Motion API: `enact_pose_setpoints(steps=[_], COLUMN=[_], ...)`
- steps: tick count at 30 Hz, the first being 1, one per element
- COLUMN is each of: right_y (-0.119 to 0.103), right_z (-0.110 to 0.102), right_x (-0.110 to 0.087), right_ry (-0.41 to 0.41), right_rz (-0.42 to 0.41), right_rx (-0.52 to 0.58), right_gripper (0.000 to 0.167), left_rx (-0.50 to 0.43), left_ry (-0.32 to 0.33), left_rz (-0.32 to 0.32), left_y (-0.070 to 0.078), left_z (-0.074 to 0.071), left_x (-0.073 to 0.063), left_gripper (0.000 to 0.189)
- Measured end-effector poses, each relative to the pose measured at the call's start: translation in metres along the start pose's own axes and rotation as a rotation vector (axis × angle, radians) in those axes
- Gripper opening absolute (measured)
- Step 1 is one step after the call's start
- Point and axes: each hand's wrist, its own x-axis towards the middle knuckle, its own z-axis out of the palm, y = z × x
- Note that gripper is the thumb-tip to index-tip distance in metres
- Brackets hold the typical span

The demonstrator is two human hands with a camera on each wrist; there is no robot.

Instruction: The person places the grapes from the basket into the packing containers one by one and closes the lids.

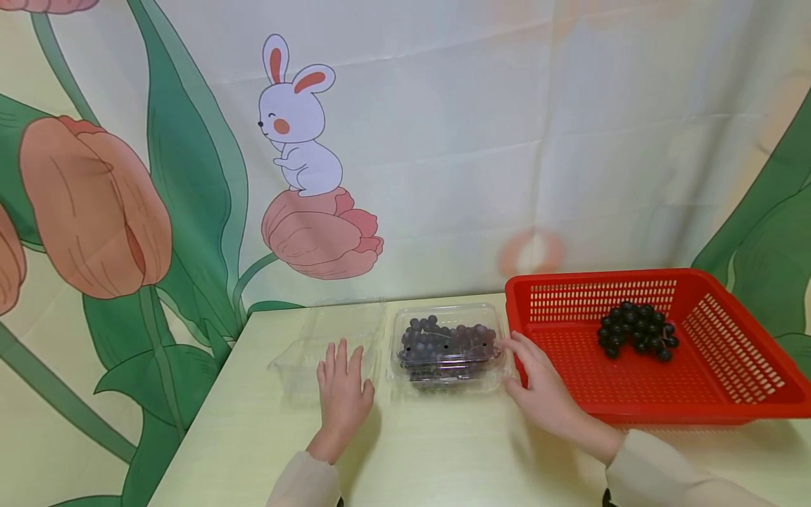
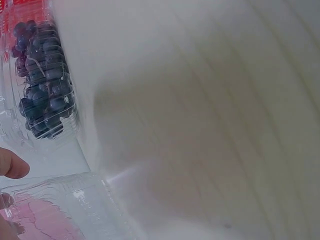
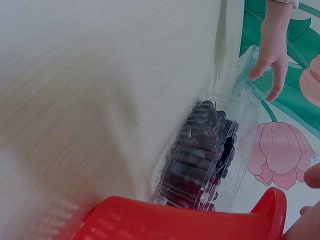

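A lidded transparent plastic fruit box (image 1: 405, 384) full of dark grapes (image 1: 437, 345) stands mid-table, its lid down over the fruit. At its right side is my right hand (image 1: 548, 394), fingertips right at the box's edge and thumb apart from them. To the left, a second transparent box (image 1: 294, 370) stands with its lid (image 1: 342, 320) raised at the back; no fruit shows in it. My left hand (image 1: 344, 391) reaches over the front right of this box, fingers spread and nearly straight. In the left wrist view, a thumb (image 2: 15, 166) shows between the two boxes.
A red slotted plastic basket (image 1: 671, 410) stands close on the right, with a bunch of dark grapes (image 1: 633, 327) inside. Behind the pale table (image 1: 437, 458) hangs a cloth backdrop (image 1: 443, 162) printed with tulips and a rabbit.
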Motion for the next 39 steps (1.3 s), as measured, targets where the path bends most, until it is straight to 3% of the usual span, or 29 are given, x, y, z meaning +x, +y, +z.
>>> enact_pose_setpoints(steps=[9,20,32,39], right_y=[0.005,0.013,0.036,0.045], right_z=[-0.007,-0.023,-0.046,-0.049], right_x=[0.002,0.003,0.0,-0.005], right_ry=[0.007,0.03,0.055,0.038], right_rz=[0.004,0.039,0.06,0.069], right_rx=[-0.031,-0.025,-0.071,-0.081], right_gripper=[0.048,0.05,0.052,0.051], left_rx=[0.002,-0.022,-0.066,-0.091], left_ry=[0.033,0.013,0.017,0.025], left_rz=[0.003,-0.01,0.016,0.038], left_y=[0.0,0.002,0.016,0.033], left_z=[-0.001,-0.002,-0.003,-0.004], left_x=[0.001,0.001,-0.001,0.0], left_gripper=[0.053,0.054,0.053,0.049])
